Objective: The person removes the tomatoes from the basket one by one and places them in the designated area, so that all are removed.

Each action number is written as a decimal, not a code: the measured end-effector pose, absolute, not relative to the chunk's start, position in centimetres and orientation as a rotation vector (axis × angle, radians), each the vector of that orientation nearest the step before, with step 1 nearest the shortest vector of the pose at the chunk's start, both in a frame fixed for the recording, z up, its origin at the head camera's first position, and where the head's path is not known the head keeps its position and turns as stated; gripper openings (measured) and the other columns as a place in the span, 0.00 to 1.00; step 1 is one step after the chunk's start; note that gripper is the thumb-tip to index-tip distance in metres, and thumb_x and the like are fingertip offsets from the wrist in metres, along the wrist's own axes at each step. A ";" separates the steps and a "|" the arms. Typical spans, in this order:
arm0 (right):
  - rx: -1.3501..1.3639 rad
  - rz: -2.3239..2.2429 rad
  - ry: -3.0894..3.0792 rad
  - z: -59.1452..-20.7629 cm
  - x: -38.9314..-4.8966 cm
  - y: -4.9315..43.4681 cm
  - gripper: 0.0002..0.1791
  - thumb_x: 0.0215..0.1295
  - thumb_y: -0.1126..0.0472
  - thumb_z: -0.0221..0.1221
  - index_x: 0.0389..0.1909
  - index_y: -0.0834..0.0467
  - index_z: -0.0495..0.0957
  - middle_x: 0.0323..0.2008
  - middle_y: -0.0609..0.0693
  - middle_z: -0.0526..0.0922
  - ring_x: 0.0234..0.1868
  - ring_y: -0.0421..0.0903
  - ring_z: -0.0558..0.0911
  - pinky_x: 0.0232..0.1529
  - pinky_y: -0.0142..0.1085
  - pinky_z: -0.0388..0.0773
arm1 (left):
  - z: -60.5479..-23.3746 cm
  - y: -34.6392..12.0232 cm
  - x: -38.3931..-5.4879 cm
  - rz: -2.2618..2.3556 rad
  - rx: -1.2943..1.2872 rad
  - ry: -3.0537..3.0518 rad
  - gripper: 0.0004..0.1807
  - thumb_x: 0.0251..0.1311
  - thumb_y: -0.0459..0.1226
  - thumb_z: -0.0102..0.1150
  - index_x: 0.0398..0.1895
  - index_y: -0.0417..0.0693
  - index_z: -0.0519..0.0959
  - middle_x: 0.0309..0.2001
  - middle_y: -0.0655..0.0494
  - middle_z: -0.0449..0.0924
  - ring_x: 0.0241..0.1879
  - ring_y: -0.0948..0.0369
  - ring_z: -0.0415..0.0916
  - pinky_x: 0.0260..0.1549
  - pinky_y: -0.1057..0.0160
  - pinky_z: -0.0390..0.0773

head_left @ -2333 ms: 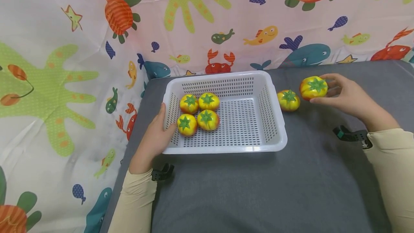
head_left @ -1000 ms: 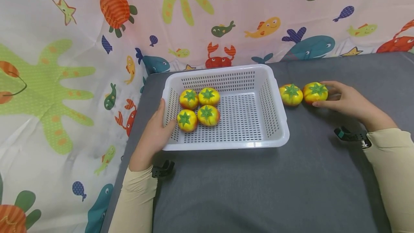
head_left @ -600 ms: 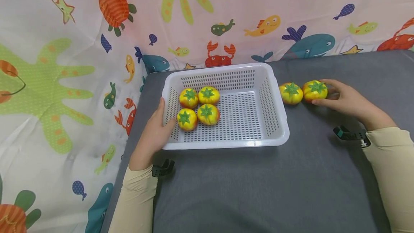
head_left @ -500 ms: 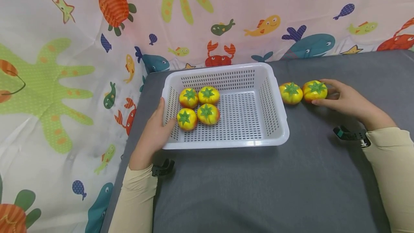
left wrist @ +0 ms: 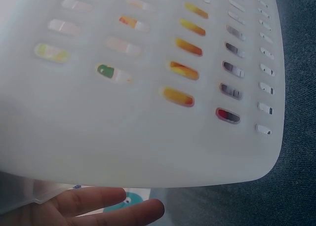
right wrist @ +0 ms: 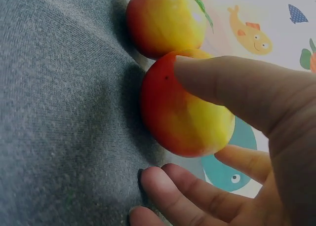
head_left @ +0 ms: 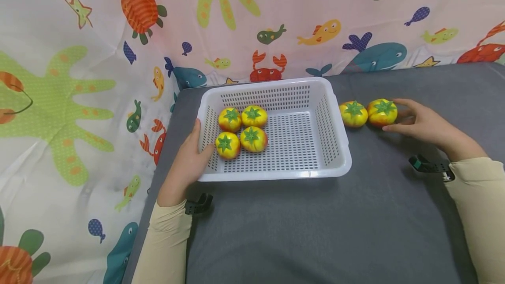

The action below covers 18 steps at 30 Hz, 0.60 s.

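In the head view, my left hand (head_left: 187,163) holds the left side of a white perforated plastic basket (head_left: 276,173), thumb over the rim and fingers along the outer wall. Inside its left half sit several yellow-red tomatoes (head_left: 254,139) with green star-shaped tops. My right hand (head_left: 426,124) is just right of a tomato (head_left: 382,113) on the table, fingers spread. In the right wrist view the thumb overlaps that tomato (right wrist: 182,112), while the fingers stand loosely extended beside it. Another tomato (head_left: 353,114) lies between it and the basket.
A dark grey cloth (head_left: 276,231) covers the table. Behind and to the left hangs a white curtain (head_left: 236,47) printed with sea animals, right at the table's edge. Dark straps (head_left: 430,164) circle both wrists.
The right hand has lowered the tomato to the table beside the other one, and its fingers have since loosened and drawn slightly right. The left hand stays on the basket.
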State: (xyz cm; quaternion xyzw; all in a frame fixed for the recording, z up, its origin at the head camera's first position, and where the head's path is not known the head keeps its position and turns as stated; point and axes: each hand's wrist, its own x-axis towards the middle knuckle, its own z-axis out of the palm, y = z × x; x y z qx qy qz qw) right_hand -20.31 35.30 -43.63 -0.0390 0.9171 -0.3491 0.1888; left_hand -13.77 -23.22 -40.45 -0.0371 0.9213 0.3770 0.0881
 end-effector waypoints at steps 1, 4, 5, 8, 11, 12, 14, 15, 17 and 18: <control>-0.111 -0.984 2.574 -43.6 -20.3 35.4 0.57 0.72 0.44 0.65 0.85 0.62 0.39 0.70 0.77 0.64 0.64 0.75 0.73 0.58 0.67 0.78 | -40.4 -23.2 -13.8 1.122 -0.113 2.741 0.49 0.75 0.48 0.54 0.86 0.68 0.34 0.83 0.45 0.53 0.52 0.43 0.85 0.36 0.50 0.90; -0.110 -0.992 2.560 -43.6 -20.2 35.5 0.57 0.73 0.44 0.65 0.85 0.62 0.38 0.69 0.77 0.65 0.64 0.75 0.74 0.56 0.63 0.81 | -40.4 -23.2 -13.8 1.117 -0.118 2.739 0.49 0.75 0.48 0.54 0.86 0.68 0.33 0.83 0.45 0.53 0.52 0.43 0.84 0.37 0.50 0.90; -0.107 -0.996 2.554 -43.6 -20.2 35.5 0.57 0.73 0.45 0.65 0.85 0.62 0.38 0.69 0.77 0.65 0.64 0.75 0.74 0.54 0.60 0.83 | -40.4 -23.2 -13.8 1.113 -0.117 2.741 0.49 0.75 0.48 0.54 0.86 0.68 0.33 0.83 0.45 0.53 0.52 0.43 0.84 0.38 0.50 0.90; -0.106 -1.005 2.546 -43.4 -20.2 35.4 0.57 0.72 0.45 0.66 0.85 0.62 0.38 0.70 0.77 0.64 0.64 0.75 0.74 0.49 0.50 0.85 | -40.3 -23.2 -13.8 1.116 -0.110 2.738 0.49 0.75 0.48 0.53 0.86 0.68 0.33 0.82 0.45 0.54 0.52 0.44 0.84 0.39 0.48 0.90; -0.111 -1.011 2.539 -43.2 -20.2 35.3 0.57 0.72 0.46 0.66 0.85 0.63 0.39 0.70 0.77 0.64 0.64 0.75 0.74 0.47 0.45 0.85 | -40.2 -23.2 -13.8 1.115 -0.102 2.738 0.48 0.76 0.47 0.53 0.86 0.68 0.32 0.82 0.45 0.53 0.51 0.44 0.84 0.41 0.48 0.90; -0.114 -1.008 2.538 -43.1 -20.2 35.3 0.57 0.72 0.46 0.66 0.85 0.63 0.39 0.70 0.77 0.64 0.64 0.75 0.74 0.47 0.46 0.85 | -40.2 -23.2 -13.8 1.115 -0.101 2.738 0.48 0.76 0.47 0.53 0.86 0.68 0.32 0.82 0.45 0.53 0.51 0.44 0.84 0.41 0.48 0.90; -0.116 -0.998 2.539 -43.0 -20.1 35.3 0.57 0.72 0.46 0.66 0.85 0.63 0.39 0.70 0.77 0.64 0.64 0.75 0.74 0.50 0.50 0.85 | -40.2 -23.2 -13.8 1.108 -0.099 2.740 0.48 0.76 0.47 0.53 0.86 0.68 0.32 0.82 0.45 0.53 0.51 0.45 0.84 0.41 0.48 0.90; -0.116 -0.993 2.541 -43.0 -20.1 35.3 0.57 0.72 0.46 0.66 0.85 0.63 0.39 0.70 0.77 0.64 0.64 0.75 0.73 0.52 0.54 0.85 | -40.2 -23.2 -13.8 1.105 -0.098 2.741 0.48 0.76 0.47 0.53 0.86 0.68 0.32 0.82 0.45 0.53 0.51 0.45 0.84 0.42 0.48 0.90; -0.119 -0.980 2.549 -42.9 -20.0 35.3 0.58 0.72 0.46 0.66 0.85 0.63 0.39 0.70 0.78 0.64 0.65 0.77 0.73 0.55 0.63 0.81 | -40.2 -23.2 -13.8 1.100 -0.098 2.743 0.48 0.76 0.47 0.52 0.86 0.68 0.32 0.82 0.45 0.54 0.51 0.45 0.84 0.42 0.48 0.89; -0.120 -0.974 2.554 -42.8 -20.0 35.3 0.58 0.72 0.45 0.66 0.85 0.63 0.39 0.70 0.78 0.63 0.65 0.77 0.72 0.57 0.66 0.79 | -40.3 -23.2 -13.8 1.097 -0.099 2.744 0.48 0.76 0.48 0.52 0.86 0.68 0.32 0.82 0.45 0.54 0.51 0.45 0.84 0.42 0.48 0.89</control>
